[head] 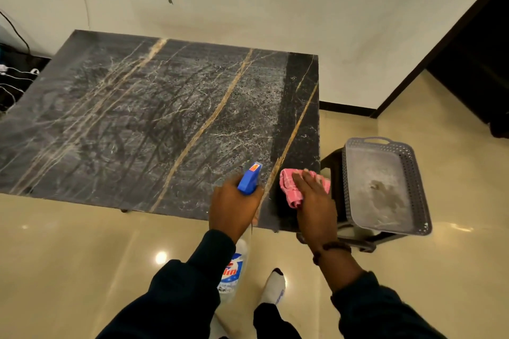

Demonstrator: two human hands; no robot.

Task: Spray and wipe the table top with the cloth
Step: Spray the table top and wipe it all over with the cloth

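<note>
Bench [154,118]: dark marble-look top with tan veins, standing against a pale wall; most of the surface showing a grey, speckled film, with one darker strip running along the right edge.
Left hand [234,209]: gripping the neck of the spray bottle [249,179], fingers curled round it; blue trigger head pointing over the bench's near edge, clear body hanging below the hand above the floor.
Right hand [314,201]: lying flat with straight fingers, pressing down on the cloth [289,190]; beaded band on the wrist.
Cloth: pink checked, bunched, sitting on the bench's near right corner at the end of the darker strip.
Basket [418,184]: grey, perforated, resting on a dark stool [333,170] just right of the bench.
Floor [82,256]: glossy cream tile.
</note>
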